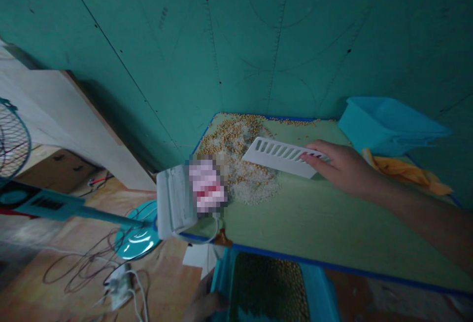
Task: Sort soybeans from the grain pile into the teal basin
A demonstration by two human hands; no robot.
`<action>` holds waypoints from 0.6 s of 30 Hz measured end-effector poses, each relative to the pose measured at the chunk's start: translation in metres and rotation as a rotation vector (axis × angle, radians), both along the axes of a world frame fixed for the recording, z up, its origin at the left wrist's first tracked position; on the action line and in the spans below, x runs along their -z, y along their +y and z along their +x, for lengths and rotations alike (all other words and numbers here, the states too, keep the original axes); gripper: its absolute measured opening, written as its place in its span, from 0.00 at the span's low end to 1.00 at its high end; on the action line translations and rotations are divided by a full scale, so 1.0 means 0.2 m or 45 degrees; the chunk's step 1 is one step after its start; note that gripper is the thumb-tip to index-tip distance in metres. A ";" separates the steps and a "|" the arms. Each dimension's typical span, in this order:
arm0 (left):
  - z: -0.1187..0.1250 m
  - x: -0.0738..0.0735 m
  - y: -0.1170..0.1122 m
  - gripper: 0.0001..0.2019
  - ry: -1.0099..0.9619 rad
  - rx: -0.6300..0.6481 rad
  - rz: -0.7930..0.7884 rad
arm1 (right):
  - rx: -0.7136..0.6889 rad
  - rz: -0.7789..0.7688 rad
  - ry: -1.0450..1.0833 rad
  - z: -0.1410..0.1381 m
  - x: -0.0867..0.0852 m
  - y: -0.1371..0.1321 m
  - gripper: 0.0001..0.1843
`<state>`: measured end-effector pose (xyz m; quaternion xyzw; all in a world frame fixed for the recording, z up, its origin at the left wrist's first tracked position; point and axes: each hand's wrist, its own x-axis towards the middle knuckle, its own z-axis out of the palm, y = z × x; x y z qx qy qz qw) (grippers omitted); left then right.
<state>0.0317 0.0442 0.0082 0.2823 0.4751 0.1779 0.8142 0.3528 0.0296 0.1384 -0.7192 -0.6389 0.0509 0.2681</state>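
Note:
My right hand is closed on one end of a white slotted plastic plate, held over the table. Below and left of the plate lies a spread pile of yellow beans mixed with white grains. At the bottom of the view, my left hand grips the left rim of a blue bin, its fingers partly cut off and in shadow. Inside that bin are dark green grains, with yellowish beans along the right side.
A blurred-out pink-screened device and a white case with a cable sit at the table's left edge. On the right stand a blue basket and an orange cloth. A fan base, cords and a power strip occupy the floor.

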 end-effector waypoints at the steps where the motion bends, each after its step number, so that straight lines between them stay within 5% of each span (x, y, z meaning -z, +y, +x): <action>1: 0.00 -0.01 0.00 0.12 -0.018 -0.010 -0.013 | -0.016 0.004 -0.040 -0.01 0.00 0.00 0.10; 18: 0.00 0.01 -0.04 0.13 -0.223 -0.071 -0.132 | -0.166 0.032 -0.288 -0.11 0.02 -0.06 0.08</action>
